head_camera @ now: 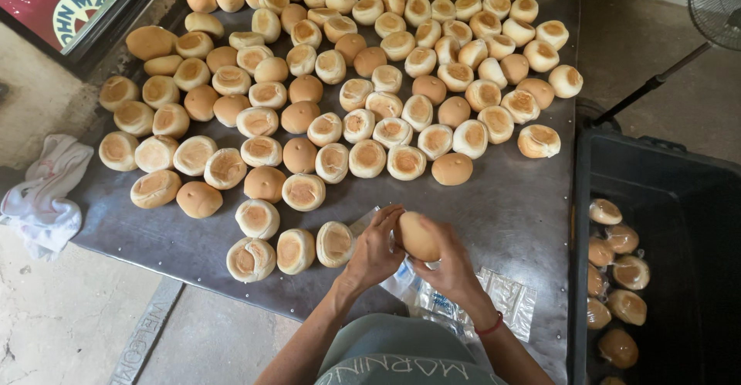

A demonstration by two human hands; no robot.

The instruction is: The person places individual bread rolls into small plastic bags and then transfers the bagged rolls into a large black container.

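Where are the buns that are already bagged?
The bagged buns lie in the black crate at the right edge of the head view, beside the metal table and right of both hands.

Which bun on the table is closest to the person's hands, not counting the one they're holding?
The bun lying just beside the left hand, last in the front row of three.

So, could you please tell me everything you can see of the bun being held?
The bun is round, smooth and golden-brown, with a baked, slightly glossy crust. It sits tilted between both hands above the metal table: the left hand cups its left side, the right hand its lower right. Its underside is hidden. Clear bags lie just below it.
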